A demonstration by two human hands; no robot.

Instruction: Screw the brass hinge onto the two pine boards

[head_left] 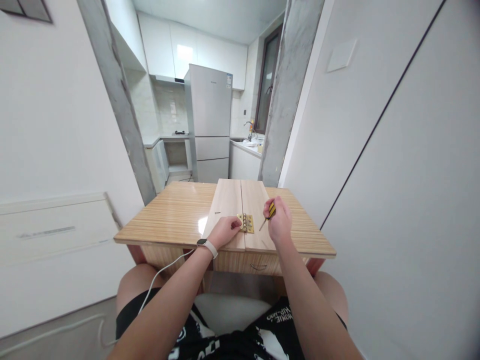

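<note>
Two pale wooden boards (pixel 228 195) lie side by side on the table, with a narrow seam between them. A brass hinge (pixel 249 224) spans that seam near the front. My left hand (pixel 226 230) rests at the hinge's left leaf, its thumb and fingertips pinched together; what they hold, if anything, is too small to make out. In my right hand (pixel 279 220) is a screwdriver (pixel 271 210) with a yellow and black handle, gripped in closed fingers. Its shaft slants down and left over the right board, apart from the hinge. A small screw (pixel 217 213) lies on the left board.
The boards sit on a glossy wood-grain table (pixel 161 220) with a drawer handle (pixel 258 267) in front. A white cable (pixel 165 268) runs by my left wrist. Walls flank both sides; a fridge (pixel 212 110) stands in the kitchen beyond.
</note>
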